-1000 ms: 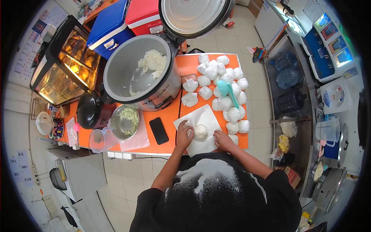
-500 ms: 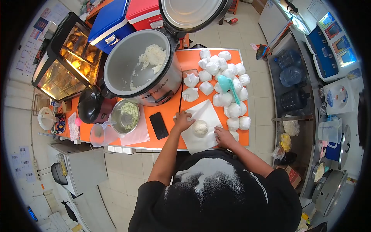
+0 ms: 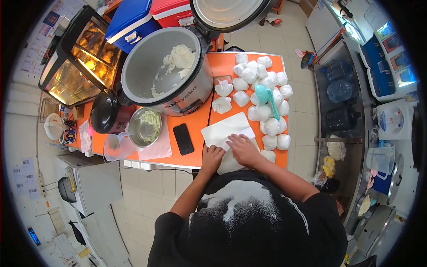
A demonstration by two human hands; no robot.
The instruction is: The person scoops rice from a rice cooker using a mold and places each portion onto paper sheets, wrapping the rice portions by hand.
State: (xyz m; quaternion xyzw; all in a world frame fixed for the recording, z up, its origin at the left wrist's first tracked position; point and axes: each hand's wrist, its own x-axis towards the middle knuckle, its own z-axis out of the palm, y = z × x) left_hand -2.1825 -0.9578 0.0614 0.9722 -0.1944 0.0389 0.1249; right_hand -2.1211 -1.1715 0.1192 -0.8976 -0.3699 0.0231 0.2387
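Observation:
A sheet of white wrapping paper lies on the orange table in front of me, with its near part folded up. My left hand holds the paper's left side with fingers curled. My right hand lies across the folded paper, its fingers stretched out over it. The rice mound is hidden under paper and hands. Several white paper-wrapped bundles are piled to the right, a turquoise rice scoop on top of them.
A large rice cooker with its lid up holds some rice. Left of the paper lie a black phone and a metal bowl of pale green shreds. A clear plastic jug stands beside the bowl, near the table's edge.
The rice mound on the open paper has become covered as the paper was folded. My right hand moved up and left onto it; my left hand came nearer my body.

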